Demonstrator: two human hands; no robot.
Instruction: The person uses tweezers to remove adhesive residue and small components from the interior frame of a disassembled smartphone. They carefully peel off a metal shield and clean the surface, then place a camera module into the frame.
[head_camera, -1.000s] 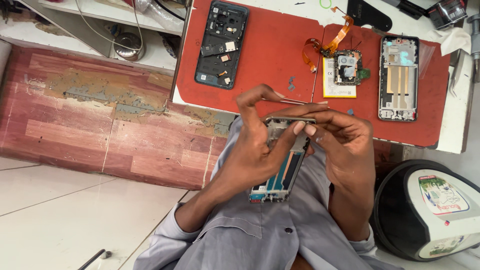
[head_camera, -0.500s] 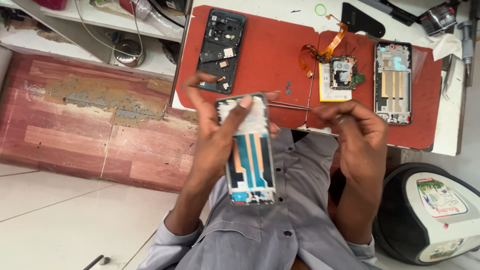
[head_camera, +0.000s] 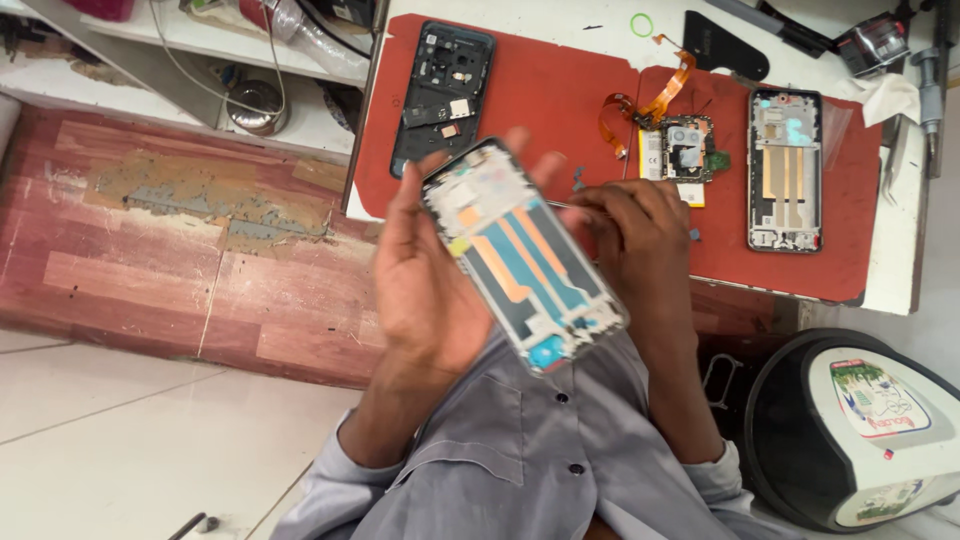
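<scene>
The left hand (head_camera: 430, 290) held an opened phone frame (head_camera: 524, 255) tilted above the person's lap, its bared inner side with copper-coloured strips facing the camera; the palm lay behind the frame and the fingers were spread along its far edge. The right hand (head_camera: 640, 250) sat just beside the frame's right edge, its fingers closed in a narrow pinch on a thin metal tool (head_camera: 560, 205) whose tip touched the frame near the top. Behind the hands, a red mat (head_camera: 560, 100) covered the desk (head_camera: 900, 250); on the mat lay a dark phone back (head_camera: 443, 95) at the left, a small circuit board (head_camera: 683, 150) with orange flex cables in the middle, and a second phone frame (head_camera: 785, 168) at the right; a round black-and-white appliance (head_camera: 850, 430) stood on the floor at the lower right.
</scene>
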